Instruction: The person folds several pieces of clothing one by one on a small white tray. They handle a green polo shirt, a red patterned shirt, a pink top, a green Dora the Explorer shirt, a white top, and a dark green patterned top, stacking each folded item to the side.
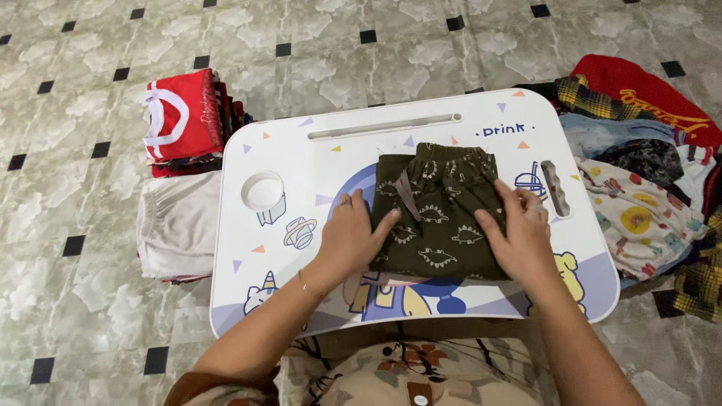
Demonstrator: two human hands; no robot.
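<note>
Fingers (383, 223) of both hands press folded shorts (440, 210).

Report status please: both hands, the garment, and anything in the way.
Left hand and right hand flat, pressing sides of dark green folded shorts. Shorts on white lap table. Nothing else on the shorts.

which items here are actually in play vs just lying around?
In play:
- left hand and right hand, flat on the folded dark green shorts
- white lap table under them

Lying around:
- folded stack with red top
- folded white garment
- loose clothes heap
</note>
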